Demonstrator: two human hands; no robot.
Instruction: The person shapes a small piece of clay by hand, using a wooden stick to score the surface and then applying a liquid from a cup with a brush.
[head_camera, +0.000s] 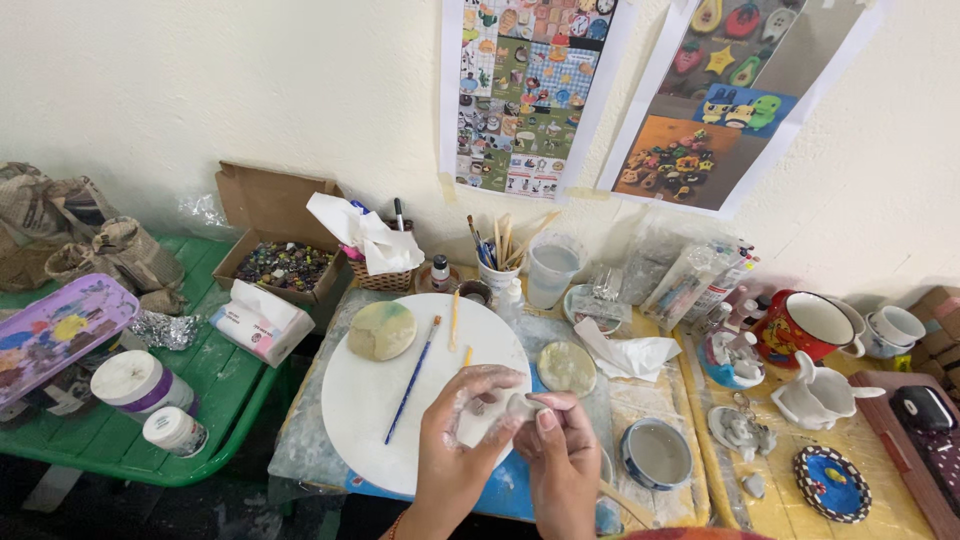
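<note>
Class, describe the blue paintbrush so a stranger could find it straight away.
Start at the big white round board in the middle of the table. The paintbrush lies slanted across it, right of the greenish clay disc. It alone has a long blue handle; the tool beside it is yellow.

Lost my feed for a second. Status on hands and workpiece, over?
Left hand and right hand both pinching small pale clay lump. Over round white board. Blue-handled paintbrush lying alongside, not touching.

Bright, even light; sharp, wide-angle view.
</note>
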